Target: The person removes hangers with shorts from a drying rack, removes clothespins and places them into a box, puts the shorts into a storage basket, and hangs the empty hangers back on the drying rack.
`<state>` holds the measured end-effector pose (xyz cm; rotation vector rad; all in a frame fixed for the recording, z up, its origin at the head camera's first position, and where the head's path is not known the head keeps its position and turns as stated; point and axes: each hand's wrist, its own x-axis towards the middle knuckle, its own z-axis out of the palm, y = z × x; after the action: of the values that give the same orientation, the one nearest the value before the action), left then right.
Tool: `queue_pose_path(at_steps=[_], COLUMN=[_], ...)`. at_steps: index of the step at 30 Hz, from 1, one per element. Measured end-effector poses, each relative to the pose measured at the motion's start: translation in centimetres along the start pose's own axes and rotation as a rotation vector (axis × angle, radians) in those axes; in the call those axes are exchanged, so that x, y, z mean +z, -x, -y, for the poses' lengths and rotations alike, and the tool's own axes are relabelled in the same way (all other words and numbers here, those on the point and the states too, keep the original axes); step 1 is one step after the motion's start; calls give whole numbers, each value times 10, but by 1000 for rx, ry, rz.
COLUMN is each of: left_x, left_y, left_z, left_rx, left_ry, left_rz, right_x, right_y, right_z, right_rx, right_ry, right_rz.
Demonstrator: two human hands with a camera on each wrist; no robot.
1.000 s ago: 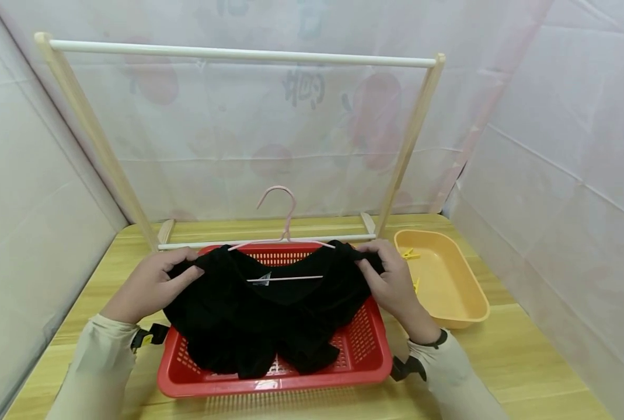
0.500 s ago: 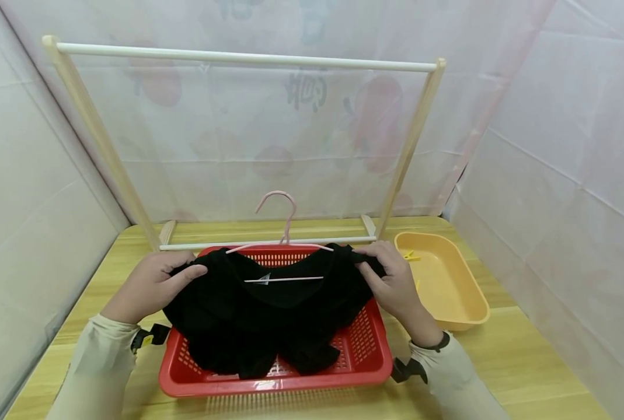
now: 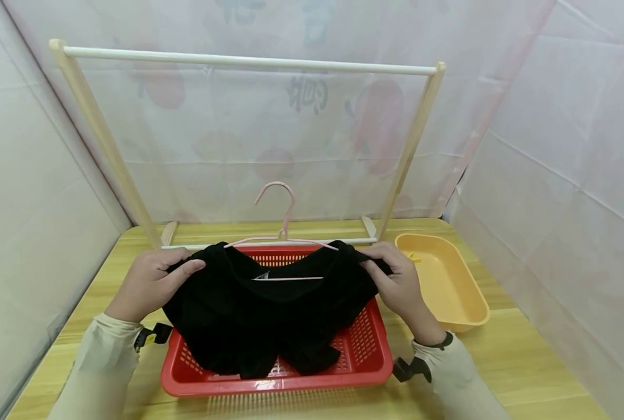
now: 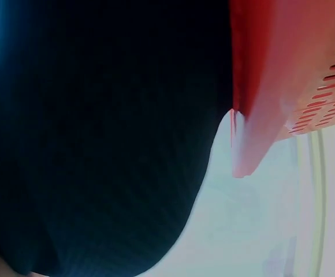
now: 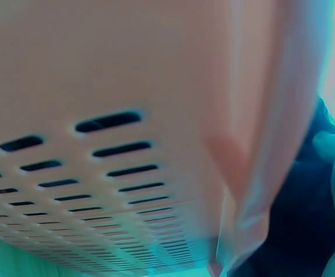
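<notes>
A black short garment (image 3: 269, 326), seemingly a shirt, is spread over a pink hanger (image 3: 286, 219) whose hook stands up above the neckline. My left hand (image 3: 151, 283) pinches the garment's left shoulder between thumb and fingers. At the other shoulder my right hand (image 3: 398, 283) pinches the cloth the same way. The lower part of the garment lies in a red perforated basket (image 3: 275, 386). In the left wrist view the black cloth (image 4: 98, 138) fills most of the picture. The right wrist view mostly shows the basket's side (image 5: 127, 75), with part of my thumb at the right edge.
Behind the basket stands a rack with a white top bar (image 3: 248, 60) and wooden legs (image 3: 408, 151). A yellow tray (image 3: 448, 286) with a yellow clip (image 3: 412, 256) is at the right on the wooden table (image 3: 522, 361). Fabric walls (image 3: 564, 146) enclose the table.
The hanger's hook dips slightly, then rises again. My right hand has shifted a little to the right, stretching its shoulder of the garment outward. Both hands keep their hold.
</notes>
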<state>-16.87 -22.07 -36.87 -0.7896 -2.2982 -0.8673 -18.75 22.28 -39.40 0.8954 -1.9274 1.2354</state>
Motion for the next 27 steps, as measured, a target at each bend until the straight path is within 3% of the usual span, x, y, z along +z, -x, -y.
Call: queue_pose_path(at_steps=[11,20,27], left_x=[7,10,13], left_y=[0,5,3], left_z=[11,18,22], left_rx=[50,38,55], left_ry=[-23,-34,-37], left_rz=[-173,-245,-379], right_x=[-6,-10,-29], right_y=[2,-1,-6], right_z=[-12,-21,-25], right_rx=[22,28,31], right_ry=[25,14,29], right_rz=[-210,-247,-259])
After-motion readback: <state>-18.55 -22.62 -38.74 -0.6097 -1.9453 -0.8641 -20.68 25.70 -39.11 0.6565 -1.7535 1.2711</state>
